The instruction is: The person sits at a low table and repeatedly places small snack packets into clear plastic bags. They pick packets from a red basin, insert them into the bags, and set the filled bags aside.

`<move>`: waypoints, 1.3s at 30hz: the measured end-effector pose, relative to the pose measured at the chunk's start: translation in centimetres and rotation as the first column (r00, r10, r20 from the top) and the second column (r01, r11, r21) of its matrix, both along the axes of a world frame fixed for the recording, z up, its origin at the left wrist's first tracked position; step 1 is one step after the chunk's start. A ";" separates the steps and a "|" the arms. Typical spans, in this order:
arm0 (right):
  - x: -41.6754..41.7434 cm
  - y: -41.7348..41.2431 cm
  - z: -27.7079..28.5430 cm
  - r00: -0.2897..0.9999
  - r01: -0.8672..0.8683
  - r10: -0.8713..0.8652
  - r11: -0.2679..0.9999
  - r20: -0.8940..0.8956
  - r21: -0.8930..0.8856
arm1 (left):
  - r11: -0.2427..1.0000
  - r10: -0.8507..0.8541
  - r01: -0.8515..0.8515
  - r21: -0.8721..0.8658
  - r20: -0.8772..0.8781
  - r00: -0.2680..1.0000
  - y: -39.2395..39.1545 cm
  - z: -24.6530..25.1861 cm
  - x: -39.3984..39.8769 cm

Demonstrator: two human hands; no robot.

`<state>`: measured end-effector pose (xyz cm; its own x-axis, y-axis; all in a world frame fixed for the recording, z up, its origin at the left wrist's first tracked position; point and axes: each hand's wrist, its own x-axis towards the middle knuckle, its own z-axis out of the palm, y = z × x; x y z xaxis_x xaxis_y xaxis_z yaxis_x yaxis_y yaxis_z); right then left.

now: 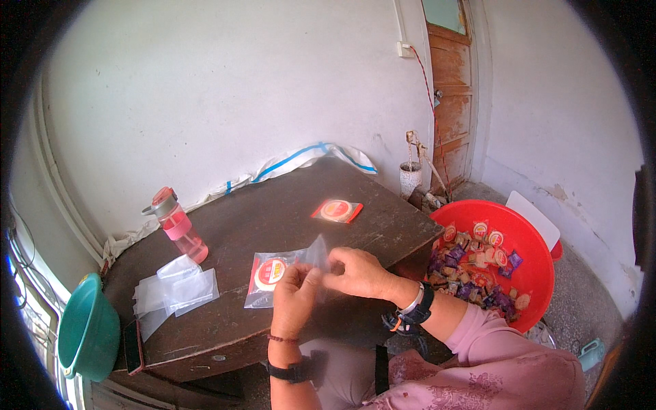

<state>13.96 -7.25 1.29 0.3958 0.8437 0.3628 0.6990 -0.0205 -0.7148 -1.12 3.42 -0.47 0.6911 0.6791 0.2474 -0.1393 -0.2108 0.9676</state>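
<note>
My left hand (294, 294) and my right hand (359, 271) meet over the front part of the dark wooden table (256, 215). Between their fingertips they pinch a clear plastic bag (316, 252). Just left of my left hand, a round item in a red-and-clear wrapper (270, 274) lies within clear plastic; whether this is the same bag I hold cannot be told. A second round item in a red-edged wrapper (336, 210) lies farther back. At the left, several empty clear bags (189, 289) lie in a loose, overlapping pile.
A pink water bottle (183, 230) stands behind the bags. At the left front edge are a phone (133, 347) and a green plastic basin (89, 328). To the right, a large red basin (538, 277) holds many small wrapped snacks (482, 261). White cloth (277, 166) lines the wall.
</note>
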 end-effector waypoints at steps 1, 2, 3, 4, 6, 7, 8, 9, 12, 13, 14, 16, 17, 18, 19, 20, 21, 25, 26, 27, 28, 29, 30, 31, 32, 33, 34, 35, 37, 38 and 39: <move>0.0 -0.1 0.1 1.000 -0.008 0.008 1.000 -0.001 -0.030 | 1.000 -0.005 0.006 0.017 -0.025 1.000 -0.2 0.2 0.0; 0.1 -0.1 0.1 1.000 -0.009 0.009 0.999 -0.001 -0.039 | 0.999 -0.010 0.011 0.035 -0.050 0.999 -0.3 0.4 -0.1; 0.1 0.0 0.1 1.000 -0.008 0.008 0.999 0.002 -0.045 | 0.998 -0.015 0.019 0.055 -0.074 0.997 -0.4 0.6 -0.1; 0.2 0.0 0.1 1.000 -0.007 0.007 0.999 0.004 -0.051 | 0.992 0.023 -0.013 0.123 -0.083 0.996 -0.3 0.5 0.0; 0.5 0.3 -0.7 0.999 -0.025 0.025 0.999 0.026 -0.029 | 0.963 0.101 -0.075 0.257 -0.088 0.991 -0.2 -0.1 0.1; 0.6 0.4 -0.9 0.999 -0.033 0.033 0.999 0.038 -0.019 | 0.954 0.136 -0.111 0.280 -0.070 0.988 -0.2 -0.1 0.2; 0.8 0.3 -0.9 0.996 -0.042 0.043 0.999 0.074 -0.011 | 0.942 0.170 -0.147 0.301 -0.051 0.984 -0.3 -0.2 0.3; 1.1 0.4 -0.9 0.994 -0.090 0.091 0.996 0.059 -0.018 | 0.929 0.208 -0.187 0.320 -0.034 0.977 -0.4 -0.3 0.2; 3.2 0.6 -0.8 0.972 -0.228 0.232 0.971 0.046 -0.068 | 0.901 0.283 -0.270 0.340 0.013 0.959 -0.5 -0.5 0.5; 4.1 1.0 -0.5 0.954 -0.287 0.294 0.952 0.056 -0.102 | 0.890 0.311 -0.301 0.342 0.025 0.950 -0.5 -0.6 0.5; 4.8 1.3 0.2 0.960 -0.269 0.277 0.954 0.045 -0.135 | 0.887 0.324 -0.317 0.336 0.035 0.945 -0.5 -0.8 0.5; 5.4 1.9 3.4 0.991 -0.132 0.125 0.952 -0.043 -0.277 | 0.879 0.355 -0.355 0.319 0.058 0.933 -0.3 -1.3 0.4; 6.6 2.7 3.6 0.994 -0.063 0.083 0.971 0.078 -0.231 | 0.876 0.363 -0.361 0.320 0.057 0.930 -0.3 -1.4 0.5; 7.8 3.3 3.8 0.987 -0.010 0.038 0.984 0.159 -0.175 | 0.875 0.366 -0.364 0.318 0.055 0.929 -0.3 -1.5 0.6; 9.0 4.3 4.0 0.972 0.033 -0.005 0.993 0.234 -0.113 | 0.872 0.375 -0.371 0.321 0.052 0.926 -0.3 -1.6 0.6; 10.7 5.6 4.2 0.960 0.103 -0.030 0.963 0.280 -0.249 | 0.873 0.373 -0.372 0.315 0.059 0.926 -0.3 -1.6 0.7; 12.4 6.5 3.2 0.936 0.199 -0.109 0.949 0.335 -0.246 | 0.879 0.361 -0.365 0.306 0.071 0.930 -0.5 -1.6 1.0; 14.8 9.0 2.5 0.904 0.334 -0.182 0.864 0.386 -0.376 | 0.873 0.369 -0.366 0.321 0.056 0.928 -0.5 -1.3 0.8; 14.7 9.3 2.7 0.914 0.329 -0.173 0.845 0.368 -0.421 | 0.874 0.366 -0.367 0.318 0.063 0.928 -0.4 -1.3 0.7; 14.7 9.4 2.9 0.922 0.327 -0.168 0.822 0.350 -0.466 | 0.877 0.360 -0.364 0.315 0.071 0.930 -0.4 -1.4 0.6; 14.7 9.5 2.9 0.921 0.330 -0.167 0.814 0.352 -0.478 | 0.880 0.352 -0.359 0.311 0.079 0.932 -0.4 -1.5 0.7; 14.7 9.6 2.9 0.920 0.335 -0.167 0.805 0.354 -0.490 | 0.883 0.351 -0.355 0.307 0.071 0.934 -0.4 -1.5 0.7; 14.7 9.7 2.8 0.920 0.335 -0.163 0.797 0.355 -0.502 | 0.884 0.355 -0.356 0.304 0.061 0.933 -0.4 -1.5 0.6; 14.8 9.7 2.7 0.921 0.332 -0.173 0.817 0.348 -0.472 | 0.885 0.357 -0.355 0.301 0.051 0.933 -0.4 -1.4 0.6; 14.9 9.4 2.5 0.922 0.329 -0.184 0.835 0.340 -0.441 | 0.887 0.354 -0.353 0.297 0.053 0.934 -0.4 -1.4 0.7; 14.5 9.0 2.8 0.924 0.324 -0.191 0.853 0.332 -0.410 | 0.888 0.354 -0.354 0.292 0.055 0.934 -0.3 -1.4 0.6; 14.3 8.6 3.3 0.944 0.285 -0.187 0.878 0.273 -0.385 | 0.890 0.354 -0.354 0.287 0.057 0.934 -0.3 -1.5 0.6; 14.1 7.9 3.9 0.960 0.248 -0.180 0.901 0.213 -0.357 | 0.889 0.355 -0.352 0.292 0.044 0.934 -0.1 -1.6 0.7; 14.2 7.3 4.0 0.981 0.189 -0.167 0.941 0.101 -0.279 | 0.886 0.363 -0.350 0.304 0.016 0.932 0.3 -2.0 0.8; 14.7 7.1 3.6 0.985 0.173 -0.165 0.958 0.052 -0.230 | 0.877 0.361 -0.351 0.326 0.032 0.932 0.1 -1.9 0.8; 15.1 6.5 3.4 0.986 0.165 -0.167 0.969 0.008 -0.183 | 0.872 0.354 -0.349 0.344 0.050 0.934 -0.2 -1.7 1.1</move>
